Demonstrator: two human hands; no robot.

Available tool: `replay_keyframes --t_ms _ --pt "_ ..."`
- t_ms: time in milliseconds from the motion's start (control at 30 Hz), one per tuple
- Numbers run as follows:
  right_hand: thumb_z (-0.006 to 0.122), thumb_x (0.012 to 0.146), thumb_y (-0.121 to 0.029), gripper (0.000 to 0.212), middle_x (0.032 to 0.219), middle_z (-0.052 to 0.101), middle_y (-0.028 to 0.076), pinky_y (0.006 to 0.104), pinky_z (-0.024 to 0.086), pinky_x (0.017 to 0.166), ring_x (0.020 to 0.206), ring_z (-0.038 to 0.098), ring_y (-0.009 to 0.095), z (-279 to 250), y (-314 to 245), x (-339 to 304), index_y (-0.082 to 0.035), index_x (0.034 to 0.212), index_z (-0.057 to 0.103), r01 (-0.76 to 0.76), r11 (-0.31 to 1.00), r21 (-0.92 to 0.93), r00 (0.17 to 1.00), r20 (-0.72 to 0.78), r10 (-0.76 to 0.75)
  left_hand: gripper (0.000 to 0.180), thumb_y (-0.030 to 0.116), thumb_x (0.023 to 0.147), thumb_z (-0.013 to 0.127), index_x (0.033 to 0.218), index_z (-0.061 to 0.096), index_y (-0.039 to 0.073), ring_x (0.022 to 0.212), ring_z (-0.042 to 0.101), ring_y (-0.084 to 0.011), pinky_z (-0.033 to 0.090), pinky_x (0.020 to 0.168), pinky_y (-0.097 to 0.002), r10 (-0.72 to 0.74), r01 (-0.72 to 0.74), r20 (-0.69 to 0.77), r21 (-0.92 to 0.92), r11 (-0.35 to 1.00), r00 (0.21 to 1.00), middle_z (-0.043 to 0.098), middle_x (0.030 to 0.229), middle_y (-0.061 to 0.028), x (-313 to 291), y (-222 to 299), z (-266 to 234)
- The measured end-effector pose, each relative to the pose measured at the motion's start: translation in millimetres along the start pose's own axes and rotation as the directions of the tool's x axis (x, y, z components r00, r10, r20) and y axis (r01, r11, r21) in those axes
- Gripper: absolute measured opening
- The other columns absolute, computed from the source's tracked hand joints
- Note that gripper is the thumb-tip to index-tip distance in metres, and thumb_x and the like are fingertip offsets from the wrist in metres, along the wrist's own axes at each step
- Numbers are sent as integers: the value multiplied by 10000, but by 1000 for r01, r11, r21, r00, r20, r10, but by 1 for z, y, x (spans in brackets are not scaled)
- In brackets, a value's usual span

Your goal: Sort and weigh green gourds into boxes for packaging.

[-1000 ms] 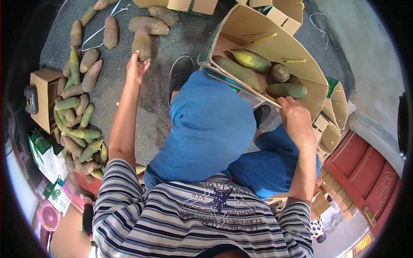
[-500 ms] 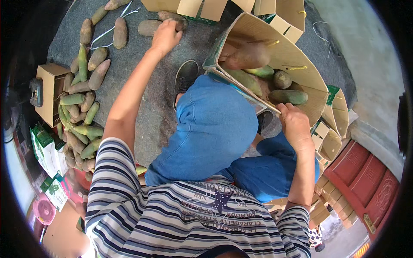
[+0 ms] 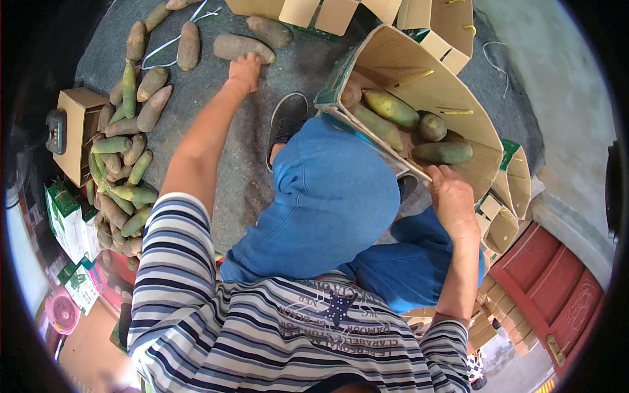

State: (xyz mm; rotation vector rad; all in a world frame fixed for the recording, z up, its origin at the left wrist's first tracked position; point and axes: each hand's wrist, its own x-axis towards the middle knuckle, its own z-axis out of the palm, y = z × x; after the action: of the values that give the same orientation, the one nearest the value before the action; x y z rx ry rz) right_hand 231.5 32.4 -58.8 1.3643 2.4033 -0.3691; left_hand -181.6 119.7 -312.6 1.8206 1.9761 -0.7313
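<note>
My left hand [image 3: 245,72] has its fingers closed on the near side of a soil-brown radish [image 3: 240,47] lying on the dark mat. Just beyond it lies another brown radish [image 3: 270,32]. To the right, a cardboard box [image 3: 452,75] stands tilted with its mouth toward me. Inside are several radishes, among them a yellow-green radish [image 3: 391,109] and a dark green radish [image 3: 443,152]. My right hand [image 3: 451,198] grips the box's near rim, fingers over the edge. The underside of the left hand's grip is hidden.
A heap of green and brown radishes [image 3: 121,177] covers the left side, beside a small carton [image 3: 70,141]. More open boxes [image 3: 341,16] line the far side and the right. A white strap [image 3: 164,44] lies on the mat [image 3: 216,144]. My shoe [image 3: 286,121] stands mid-mat.
My left hand has drawn back from the farther radish to the nearer one. In the box, a blurred brown radish has moved left, uncovering the yellow-green one. My right hand keeps its grip.
</note>
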Motion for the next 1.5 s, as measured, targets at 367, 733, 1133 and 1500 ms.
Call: replay_keyframes --t_ms 367,733,1133,1500 --pt "557 778 -54 198 835 559 108 397 473 679 816 576 299 -2 2 1 -69 976 549 1 1000 -15 1000 -4 -1 597 91 745 591 1302 375 108 1261 369 -280 365 959 -448 -28 27 -271 -7 1000 962 347 1385 -102 -3 -23 12" --pt "557 733 -41 186 798 547 103 381 476 682 797 581 282 1 0 0 -77 915 546 13 999 -29 998 -54 -14 750 196 639 741 1295 383 139 1226 389 -275 400 921 -443 -18 28 -228 45 999 974 423 1312 -83 -37 -34 6" --pt "530 748 -17 226 832 556 127 404 469 688 833 571 312 6 -2 0 -47 971 549 -27 999 19 998 -49 27 507 195 619 724 1060 489 108 1030 492 -292 416 839 -419 -102 90 -309 -53 995 946 503 1040 -102 -76 -27 55" --pt "519 742 -19 241 833 567 120 378 483 696 851 582 286 14 -4 4 -44 979 550 -11 1000 6 998 -67 11 560 177 696 750 1140 461 -5 940 586 -268 467 818 -390 -409 41 -214 -846 532 887 583 1066 -134 -155 -12 93"
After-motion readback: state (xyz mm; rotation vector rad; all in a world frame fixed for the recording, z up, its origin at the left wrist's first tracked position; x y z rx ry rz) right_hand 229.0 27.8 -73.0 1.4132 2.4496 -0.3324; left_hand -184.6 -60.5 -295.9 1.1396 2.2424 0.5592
